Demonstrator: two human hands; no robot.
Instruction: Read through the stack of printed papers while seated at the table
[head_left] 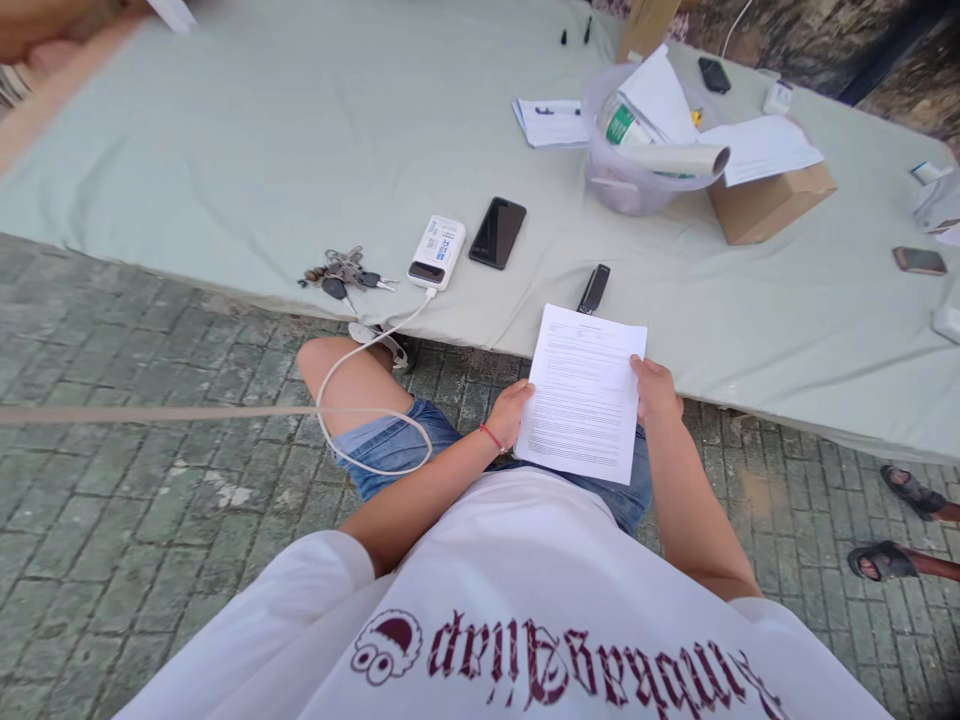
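Right up close is a white shirt with dark red lettering, and past it both hands hold a printed sheet over the lap, just short of the bench edge: left hand and right hand each have fingers closed on a side edge. It's plain white, dense small text, a bit curled. Further back a clear plastic tub holds rolled papers and a green-labelled carton, right beside a cardboard box with loose paper on top.
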